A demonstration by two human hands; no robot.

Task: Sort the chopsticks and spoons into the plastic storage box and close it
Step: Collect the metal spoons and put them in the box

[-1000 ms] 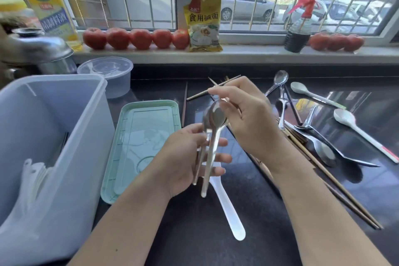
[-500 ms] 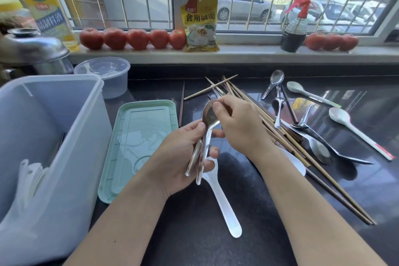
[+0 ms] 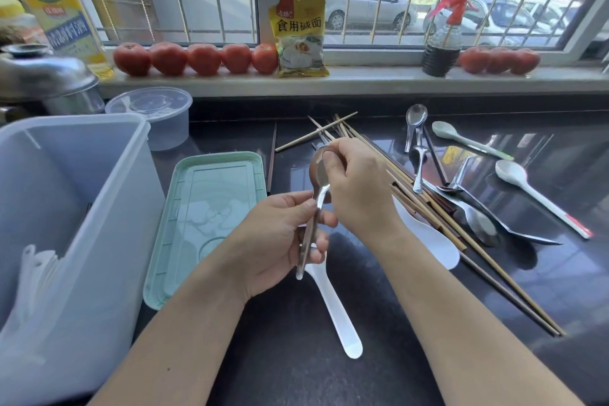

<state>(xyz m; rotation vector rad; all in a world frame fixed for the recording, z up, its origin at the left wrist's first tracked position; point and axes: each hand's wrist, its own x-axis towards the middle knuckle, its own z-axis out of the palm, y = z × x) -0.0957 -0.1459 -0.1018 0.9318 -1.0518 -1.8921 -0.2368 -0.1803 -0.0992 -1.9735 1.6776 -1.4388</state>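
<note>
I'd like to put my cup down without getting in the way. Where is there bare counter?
Bare dark counter shows at the near edge, between the two forearms, and at the near right, beyond the chopsticks. The far right is crowded with metal spoons and plastic spoons. The left is taken up by the storage box and the green lid.

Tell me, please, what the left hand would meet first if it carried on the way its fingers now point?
Probably the right hand: the left hand, gripping the shiny metal spoons by their handles, points up and right toward it, and they look nearly touching already. Depth is hard to judge from this single view.
</note>
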